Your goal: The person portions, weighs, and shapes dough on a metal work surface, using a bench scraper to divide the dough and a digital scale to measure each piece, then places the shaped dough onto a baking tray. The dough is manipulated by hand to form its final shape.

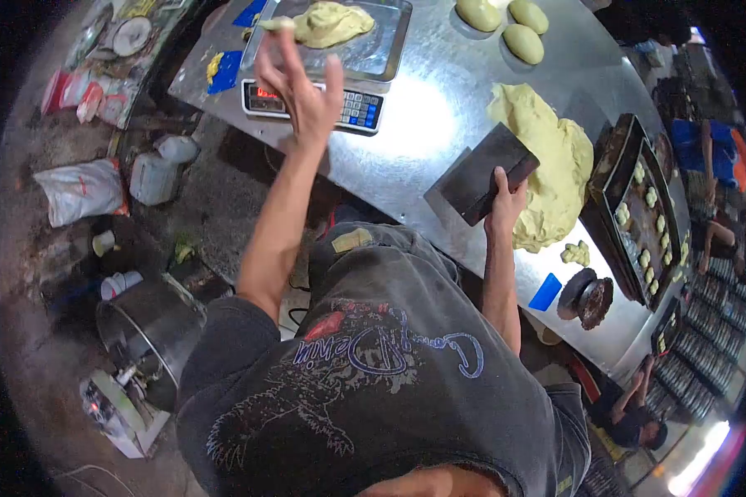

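My left hand is raised over a digital scale, its fingers spread apart. A small bit of dough shows at its fingertips, beside a larger lump of pale yellow dough in the scale's clear tray. In my right hand is a dark, flat rectangular scraper, thumb across its face. Its far corner overlaps a big mass of yellow dough on the metal table.
Several round dough balls sit at the back. Dark baking trays with small dough pieces stand at right. Nearer lie a blue plastic scraper and a dark round object. A mixing bowl is on the left; another person is at lower right.
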### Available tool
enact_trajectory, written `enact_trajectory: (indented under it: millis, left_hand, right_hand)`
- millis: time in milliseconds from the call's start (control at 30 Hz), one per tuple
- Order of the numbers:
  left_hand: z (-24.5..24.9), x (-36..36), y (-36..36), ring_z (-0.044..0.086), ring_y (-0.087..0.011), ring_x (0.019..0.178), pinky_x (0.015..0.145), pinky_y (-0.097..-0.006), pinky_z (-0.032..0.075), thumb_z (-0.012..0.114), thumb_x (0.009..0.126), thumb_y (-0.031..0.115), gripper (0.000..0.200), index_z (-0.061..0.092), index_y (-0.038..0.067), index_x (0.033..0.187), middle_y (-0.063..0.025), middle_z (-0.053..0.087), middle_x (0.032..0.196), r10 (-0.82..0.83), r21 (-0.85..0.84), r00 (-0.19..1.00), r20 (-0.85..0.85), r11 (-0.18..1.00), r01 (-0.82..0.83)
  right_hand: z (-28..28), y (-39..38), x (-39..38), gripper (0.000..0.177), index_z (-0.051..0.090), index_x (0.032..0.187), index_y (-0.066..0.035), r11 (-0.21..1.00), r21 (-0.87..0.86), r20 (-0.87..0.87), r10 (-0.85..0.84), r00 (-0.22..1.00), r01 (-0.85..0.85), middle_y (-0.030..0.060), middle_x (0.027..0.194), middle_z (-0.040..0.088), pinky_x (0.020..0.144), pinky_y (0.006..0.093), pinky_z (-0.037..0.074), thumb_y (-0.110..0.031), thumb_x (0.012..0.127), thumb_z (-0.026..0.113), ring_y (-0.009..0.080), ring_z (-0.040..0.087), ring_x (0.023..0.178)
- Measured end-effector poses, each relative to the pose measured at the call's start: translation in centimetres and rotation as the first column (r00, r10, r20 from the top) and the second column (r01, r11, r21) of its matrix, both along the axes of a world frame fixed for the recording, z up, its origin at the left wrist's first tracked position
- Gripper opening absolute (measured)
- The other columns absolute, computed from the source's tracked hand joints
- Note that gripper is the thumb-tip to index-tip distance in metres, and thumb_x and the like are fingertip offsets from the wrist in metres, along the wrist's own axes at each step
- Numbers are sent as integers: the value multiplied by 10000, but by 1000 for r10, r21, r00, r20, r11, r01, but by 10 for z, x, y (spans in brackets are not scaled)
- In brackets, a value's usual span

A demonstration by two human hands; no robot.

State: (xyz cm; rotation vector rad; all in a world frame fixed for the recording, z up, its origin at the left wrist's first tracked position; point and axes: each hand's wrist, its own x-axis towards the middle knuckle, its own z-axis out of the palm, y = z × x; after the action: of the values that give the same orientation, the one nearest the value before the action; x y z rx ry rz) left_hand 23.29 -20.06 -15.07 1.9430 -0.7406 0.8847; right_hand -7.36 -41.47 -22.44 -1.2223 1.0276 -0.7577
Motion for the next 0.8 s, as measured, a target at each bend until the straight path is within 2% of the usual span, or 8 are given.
enact_trajectory:
  millis: [100, 167, 267, 367, 433, 500, 633, 800]
  left_hand:
    - [-15, 78, -34, 250, -491, 1401, 1114, -651, 195, 642, 935, 291, 736, 293, 103, 1555, -292, 213, 1559, 22, -13, 949, 315, 1000, -19]
    - [-22, 90, -45, 205, -552, 1438, 1115, -734, 123, 624, 935, 369, 773, 288, 89, 1573, -303, 172, 1602, 137, 550, 991, -11, 828, -108]
    - [-64, 73, -54, 158, -599, 1455, 1089, -800, 48, 602, 927, 470, 803, 307, 113, 1583, -299, 170, 1624, 319, 700, 898, -303, 714, -17]
    - [-63, -10, -51, 244, -554, 1444, 1125, -732, 117, 616, 937, 453, 702, 432, 78, 1501, -239, 367, 1553, 51, 425, 931, -363, 898, 116]
    - [-61, -75, -46, 479, -384, 1357, 1131, -532, 322, 626, 972, 283, 466, 560, 30, 1358, -171, 577, 1391, -245, 167, 766, -594, 894, 416]
    - [-70, -138, -49, 670, -322, 1076, 942, -393, 507, 611, 995, 234, 311, 689, -9, 1173, -177, 709, 1145, -319, 45, 512, -797, 815, 578]
    - [-40, -217, -96, 671, -205, 1085, 971, -342, 510, 597, 1031, 242, 275, 706, 53, 1197, -79, 726, 1168, -482, -215, 117, -868, 579, 787]
    - [-42, -260, -207, 675, -218, 1054, 933, -335, 516, 617, 1009, 221, 283, 691, 26, 1202, -114, 721, 1147, -603, -228, 118, -789, 466, 855]
  right_hand:
    - [11, 3, -9, 432, 531, 1322, 16, 995, -19, 21, -98, 995, 98, 108, 1197, 644, 893, 342, 537, -60, 934, 704, 210, 644, 1026]
    - [7, 5, -26, 454, 514, 1345, 13, 988, -38, 53, -148, 988, 150, 111, 1209, 637, 900, 348, 541, -54, 936, 698, 221, 643, 1042]
    - [10, 14, -60, 515, 468, 1407, 20, 973, 78, 109, -223, 969, 215, 138, 1259, 619, 914, 384, 529, -84, 950, 682, 242, 633, 1053]
    - [10, 17, -104, 502, 472, 1403, 22, 940, 76, 63, -338, 939, 333, 136, 1250, 623, 911, 390, 541, -75, 952, 670, 254, 634, 1064]
    - [6, 14, -140, 435, 501, 1348, 33, 910, 95, 5, -406, 914, 404, 127, 1192, 638, 849, 377, 550, -56, 951, 656, 242, 641, 1015]
    - [-3, 11, -176, 312, 554, 1240, 16, 863, 213, 21, -474, 880, 459, 99, 1140, 647, 832, 363, 563, -34, 950, 658, 214, 663, 996]
    - [-6, -4, -219, 323, 534, 1232, 32, 851, 197, 63, -507, 860, 487, 112, 1098, 640, 804, 382, 559, -41, 944, 660, 235, 661, 943]
    - [1, -23, -240, 389, 519, 1285, 24, 886, 171, -4, -437, 900, 431, 118, 1151, 644, 850, 373, 544, -78, 944, 679, 238, 657, 988]
